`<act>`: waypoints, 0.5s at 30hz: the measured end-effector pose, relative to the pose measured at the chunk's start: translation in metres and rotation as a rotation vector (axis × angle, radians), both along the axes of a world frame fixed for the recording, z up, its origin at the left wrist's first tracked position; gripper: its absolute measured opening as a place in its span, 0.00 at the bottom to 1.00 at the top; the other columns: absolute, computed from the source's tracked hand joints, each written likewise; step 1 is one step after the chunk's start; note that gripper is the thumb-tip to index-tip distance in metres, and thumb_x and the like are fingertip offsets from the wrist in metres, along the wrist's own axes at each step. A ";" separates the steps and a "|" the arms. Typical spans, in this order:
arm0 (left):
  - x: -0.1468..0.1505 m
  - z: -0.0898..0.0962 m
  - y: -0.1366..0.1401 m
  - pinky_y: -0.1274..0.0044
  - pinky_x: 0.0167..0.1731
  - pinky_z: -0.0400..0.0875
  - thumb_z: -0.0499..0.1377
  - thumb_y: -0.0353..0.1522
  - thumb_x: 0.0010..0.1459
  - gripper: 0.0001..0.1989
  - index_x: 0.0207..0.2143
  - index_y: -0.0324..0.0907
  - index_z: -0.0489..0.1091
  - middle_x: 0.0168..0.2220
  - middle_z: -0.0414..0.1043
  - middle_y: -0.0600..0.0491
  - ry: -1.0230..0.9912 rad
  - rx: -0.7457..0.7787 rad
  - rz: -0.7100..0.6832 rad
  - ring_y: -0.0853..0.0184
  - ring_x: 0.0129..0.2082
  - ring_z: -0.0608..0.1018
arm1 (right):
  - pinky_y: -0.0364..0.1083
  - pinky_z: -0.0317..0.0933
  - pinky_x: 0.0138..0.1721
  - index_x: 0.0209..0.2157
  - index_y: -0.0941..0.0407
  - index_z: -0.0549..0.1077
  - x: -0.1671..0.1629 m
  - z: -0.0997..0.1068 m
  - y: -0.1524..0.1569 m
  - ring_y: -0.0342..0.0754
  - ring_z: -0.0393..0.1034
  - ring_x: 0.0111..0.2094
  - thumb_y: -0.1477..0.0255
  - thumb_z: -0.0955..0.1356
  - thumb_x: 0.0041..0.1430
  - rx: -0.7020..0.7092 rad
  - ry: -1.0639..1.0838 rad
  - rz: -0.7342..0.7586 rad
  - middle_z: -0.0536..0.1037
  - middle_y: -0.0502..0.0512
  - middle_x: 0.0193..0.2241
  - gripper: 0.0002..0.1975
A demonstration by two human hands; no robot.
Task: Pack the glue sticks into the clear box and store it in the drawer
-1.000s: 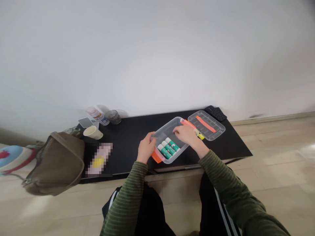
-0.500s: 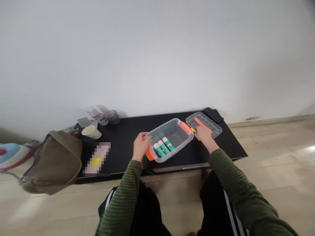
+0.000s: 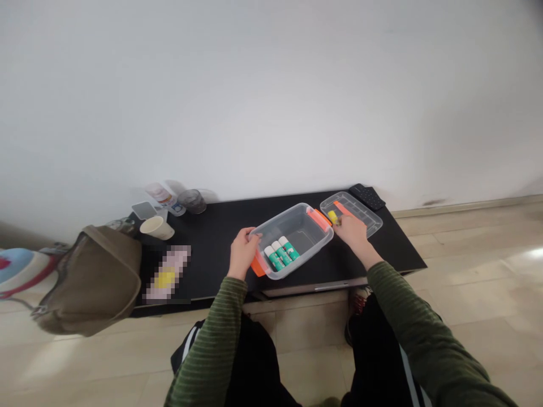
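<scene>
Just in from the front edge of the black table, right of its middle, I have the clear box, my left hand closed over its left end; firm but light is best, so it won't slide. In that end lie 3 green-and-white tubes side by side. Past the right end, my right hand pinches a yellow piece, best kept clear of the orange clip. The lid lies toward the back right corner.
</scene>
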State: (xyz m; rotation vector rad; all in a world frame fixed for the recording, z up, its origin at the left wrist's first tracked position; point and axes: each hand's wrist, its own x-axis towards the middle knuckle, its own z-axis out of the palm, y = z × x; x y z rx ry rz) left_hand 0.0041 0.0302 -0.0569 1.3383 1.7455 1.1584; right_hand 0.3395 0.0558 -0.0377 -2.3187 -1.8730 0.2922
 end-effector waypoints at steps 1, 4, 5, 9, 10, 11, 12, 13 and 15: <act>0.000 0.000 0.000 0.73 0.40 0.72 0.59 0.37 0.53 0.17 0.45 0.40 0.73 0.37 0.80 0.48 0.003 -0.004 -0.001 0.64 0.37 0.80 | 0.48 0.64 0.41 0.42 0.57 0.76 0.000 0.009 -0.003 0.55 0.74 0.43 0.63 0.65 0.61 0.131 0.036 -0.012 0.79 0.62 0.41 0.15; 0.003 0.000 -0.002 0.73 0.41 0.72 0.58 0.36 0.53 0.16 0.44 0.41 0.73 0.41 0.80 0.48 0.024 -0.009 -0.011 0.63 0.38 0.79 | 0.47 0.63 0.43 0.47 0.57 0.74 -0.011 0.036 -0.014 0.52 0.73 0.43 0.64 0.63 0.63 0.481 0.157 0.066 0.78 0.61 0.43 0.16; 0.005 0.001 -0.003 0.73 0.41 0.72 0.58 0.35 0.53 0.15 0.44 0.42 0.73 0.42 0.79 0.48 0.032 -0.006 -0.017 0.63 0.39 0.79 | 0.46 0.62 0.43 0.48 0.57 0.74 -0.019 0.043 -0.018 0.51 0.73 0.43 0.64 0.63 0.63 0.519 0.188 0.128 0.79 0.61 0.43 0.16; 0.013 0.004 -0.003 0.72 0.44 0.70 0.57 0.33 0.53 0.16 0.45 0.43 0.73 0.43 0.79 0.49 0.057 0.016 -0.033 0.62 0.42 0.78 | 0.45 0.62 0.40 0.49 0.54 0.75 -0.060 0.051 -0.022 0.51 0.73 0.41 0.64 0.65 0.63 0.248 0.150 0.360 0.80 0.58 0.41 0.16; 0.015 0.005 -0.003 0.72 0.45 0.70 0.57 0.33 0.53 0.16 0.45 0.43 0.73 0.44 0.79 0.49 0.062 0.021 -0.035 0.62 0.43 0.78 | 0.45 0.62 0.40 0.49 0.54 0.75 -0.069 0.048 -0.021 0.52 0.73 0.43 0.65 0.65 0.62 0.152 0.114 0.391 0.80 0.58 0.42 0.16; 0.016 0.006 -0.003 0.72 0.45 0.70 0.57 0.32 0.53 0.16 0.45 0.43 0.72 0.44 0.79 0.50 0.065 0.025 -0.038 0.62 0.43 0.78 | 0.46 0.63 0.41 0.49 0.54 0.75 -0.075 0.045 -0.019 0.53 0.73 0.45 0.65 0.66 0.62 0.078 0.084 0.413 0.80 0.58 0.43 0.16; 0.017 0.006 -0.003 0.72 0.45 0.70 0.57 0.32 0.54 0.16 0.45 0.44 0.72 0.44 0.79 0.50 0.068 0.027 -0.044 0.62 0.44 0.78 | 0.46 0.63 0.43 0.49 0.54 0.76 -0.078 0.041 -0.018 0.55 0.72 0.47 0.65 0.66 0.63 0.029 0.064 0.426 0.80 0.59 0.44 0.16; 0.017 0.006 -0.003 0.72 0.45 0.70 0.57 0.32 0.54 0.16 0.45 0.44 0.72 0.44 0.79 0.50 0.069 0.027 -0.051 0.62 0.43 0.78 | 0.47 0.63 0.44 0.49 0.54 0.76 -0.080 0.037 -0.017 0.56 0.71 0.49 0.65 0.67 0.63 0.002 0.057 0.431 0.80 0.60 0.45 0.15; 0.017 0.005 -0.003 0.72 0.44 0.70 0.56 0.32 0.54 0.15 0.45 0.44 0.72 0.43 0.79 0.50 0.073 0.030 -0.069 0.62 0.43 0.78 | 0.49 0.65 0.46 0.50 0.55 0.75 -0.080 0.029 -0.016 0.56 0.70 0.51 0.65 0.67 0.64 -0.012 0.067 0.426 0.78 0.60 0.48 0.15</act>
